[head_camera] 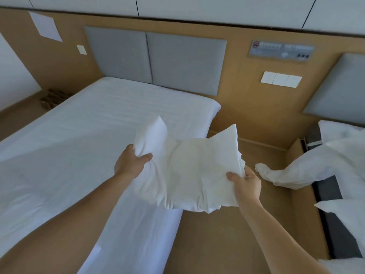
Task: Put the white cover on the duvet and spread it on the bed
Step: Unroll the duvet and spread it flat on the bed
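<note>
White cover (189,171), crumpled into a loosely folded bundle, is hanging in the air between both hands, over the right-hand edge of the bed (79,135) and the strip of floor (227,234) beside it. The left hand (131,163) is gripping the bundle's left side, thumb lying on the near face and fingers tucking behind the cloth. The right hand (247,183) is pinching its right edge, fingers curling round the gathered layers. Two corners are sticking up from the top of the bundle. The bed is wearing a smooth white sheet and butting against a grey padded headboard (158,58). Across the floor, a heap of white bedding (316,169) is lying on a second bed (333,224), one end drooping over its side.
</note>
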Motion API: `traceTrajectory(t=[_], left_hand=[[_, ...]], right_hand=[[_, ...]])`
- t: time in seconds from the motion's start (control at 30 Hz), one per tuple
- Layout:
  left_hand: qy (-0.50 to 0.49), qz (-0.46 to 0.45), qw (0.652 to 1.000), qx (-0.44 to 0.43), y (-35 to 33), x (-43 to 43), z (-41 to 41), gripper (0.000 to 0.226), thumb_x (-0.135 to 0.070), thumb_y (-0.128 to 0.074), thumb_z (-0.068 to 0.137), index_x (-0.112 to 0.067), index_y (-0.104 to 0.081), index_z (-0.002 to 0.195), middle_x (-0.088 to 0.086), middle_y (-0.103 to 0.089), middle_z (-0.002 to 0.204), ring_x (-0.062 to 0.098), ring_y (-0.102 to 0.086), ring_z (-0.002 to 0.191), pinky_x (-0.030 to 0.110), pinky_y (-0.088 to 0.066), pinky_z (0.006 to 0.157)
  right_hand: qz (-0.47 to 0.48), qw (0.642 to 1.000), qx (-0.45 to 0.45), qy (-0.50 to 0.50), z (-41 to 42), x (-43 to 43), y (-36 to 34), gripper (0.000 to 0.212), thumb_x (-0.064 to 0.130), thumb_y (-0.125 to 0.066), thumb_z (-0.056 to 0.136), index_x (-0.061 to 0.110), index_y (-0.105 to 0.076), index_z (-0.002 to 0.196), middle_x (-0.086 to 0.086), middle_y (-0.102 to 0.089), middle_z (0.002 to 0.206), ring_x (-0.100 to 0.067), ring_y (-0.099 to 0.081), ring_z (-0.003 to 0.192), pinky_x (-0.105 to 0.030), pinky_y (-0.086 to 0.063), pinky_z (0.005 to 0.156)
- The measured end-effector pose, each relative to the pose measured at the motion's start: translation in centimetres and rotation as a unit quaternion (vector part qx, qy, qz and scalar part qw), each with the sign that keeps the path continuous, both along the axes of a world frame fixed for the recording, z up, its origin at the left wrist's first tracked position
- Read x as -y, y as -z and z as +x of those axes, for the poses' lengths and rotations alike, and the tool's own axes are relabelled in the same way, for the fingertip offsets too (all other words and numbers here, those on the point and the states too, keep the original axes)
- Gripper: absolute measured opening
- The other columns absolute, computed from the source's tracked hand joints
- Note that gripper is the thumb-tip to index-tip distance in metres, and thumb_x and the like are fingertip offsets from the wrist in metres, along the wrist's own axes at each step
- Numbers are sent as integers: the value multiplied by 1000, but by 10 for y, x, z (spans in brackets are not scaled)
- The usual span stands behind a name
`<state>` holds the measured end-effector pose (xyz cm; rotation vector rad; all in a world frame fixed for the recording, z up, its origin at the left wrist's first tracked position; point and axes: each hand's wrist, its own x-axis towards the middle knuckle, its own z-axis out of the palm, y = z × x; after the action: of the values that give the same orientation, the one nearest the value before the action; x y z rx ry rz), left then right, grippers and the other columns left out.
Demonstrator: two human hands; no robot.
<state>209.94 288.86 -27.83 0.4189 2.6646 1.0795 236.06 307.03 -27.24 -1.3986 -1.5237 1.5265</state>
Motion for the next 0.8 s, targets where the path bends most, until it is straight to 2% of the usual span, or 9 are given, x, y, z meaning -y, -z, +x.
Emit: traceTrajectory(t=[0.1, 0.27, 0.37, 0.43, 0.53, 0.73, 0.8], left_hand=[[-19, 2, 1000, 7, -2, -41, -25, 45, -49, -75, 79, -15, -51, 97, -6, -60, 89, 28, -61, 86, 36, -42, 69], [-36, -1, 999, 0, 0, -110, -87, 53, -52, -74, 79, -12, -52, 107, 3, -63, 107, 32, -61, 100, 37, -43, 75], [-42, -1, 999, -3, 8, -156, -132, 58, -52, -72, 82, -10, -51, 115, 2, -60, 115, 31, -59, 107, 36, -40, 77], [-40, 4, 999, 3, 13, -189, -167, 54, -51, -72, 82, -12, -50, 112, 0, -58, 109, 30, -58, 105, 35, -39, 77], [-38, 0, 999, 12, 20, -234, -222, 47, -49, -72, 83, -14, -46, 100, -2, -56, 98, 27, -56, 92, 35, -40, 73], [-37, -20, 999, 18, 32, -311, -316, 47, -49, -72, 82, -14, -48, 101, -1, -60, 99, 27, -58, 91, 37, -45, 76], [-35, -31, 999, 20, 38, -335, -345, 47, -50, -72, 83, -14, -49, 104, -1, -60, 100, 29, -60, 94, 37, -46, 77]], right_hand=[[0, 1000, -2, -18, -29, -53, -11, 26, 10, -71, 81, 33, -59, 77, 6, -64, 77, -17, -61, 73, -41, -53, 76], [6, 999, 8, -53, -97, -134, -11, 20, 9, -71, 81, 28, -64, 81, 0, -68, 78, -23, -64, 77, -38, -53, 72], [15, 998, 11, -63, -149, -183, -5, 18, 8, -71, 80, 26, -65, 81, 0, -68, 77, -23, -64, 76, -36, -52, 71], [21, 998, 7, -65, -187, -214, -1, 20, 7, -70, 80, 26, -65, 81, 2, -67, 76, -21, -63, 74, -32, -48, 65], [27, 997, 12, -71, -244, -260, 3, 24, 7, -69, 82, 30, -63, 80, 4, -66, 76, -16, -61, 73, -28, -44, 61], [7, 997, 26, -74, -334, -340, 20, 20, 6, -69, 82, 26, -64, 82, 0, -67, 79, -18, -61, 74, -29, -46, 63], [0, 997, 27, -75, -361, -364, 28, 21, 7, -69, 82, 27, -65, 84, 1, -68, 82, -20, -63, 77, -34, -50, 69]])
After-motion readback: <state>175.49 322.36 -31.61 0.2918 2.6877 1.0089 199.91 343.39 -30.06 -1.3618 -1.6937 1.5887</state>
